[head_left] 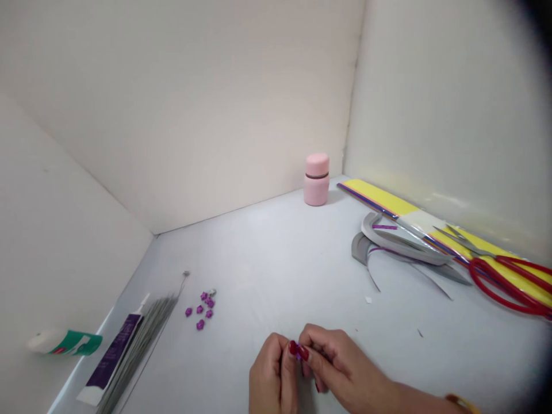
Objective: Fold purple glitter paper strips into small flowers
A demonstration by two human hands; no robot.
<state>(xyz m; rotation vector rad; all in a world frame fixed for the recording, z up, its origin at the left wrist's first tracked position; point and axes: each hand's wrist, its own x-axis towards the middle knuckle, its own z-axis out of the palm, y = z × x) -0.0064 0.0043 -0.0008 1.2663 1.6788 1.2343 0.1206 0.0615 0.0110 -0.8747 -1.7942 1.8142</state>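
My left hand (271,376) and my right hand (334,362) meet low in the view, their fingertips pinching a small purple piece (298,354). Most of that piece is hidden by my fingers, so its exact shape is unclear. Up and to the left of my hands lie several small purple flower-shaped beads (200,310) on the white surface (280,259). A bundle of thin grey wires (142,339) lies further left, beside a purple-labelled glue tube (114,359).
Red-handled scissors (504,287) rest on yellow paper strips (379,198) at the right, with curled grey paper strips (399,244) next to them. A pink jar (317,179) stands in the back corner. A green-and-white tube (64,343) lies at the far left.
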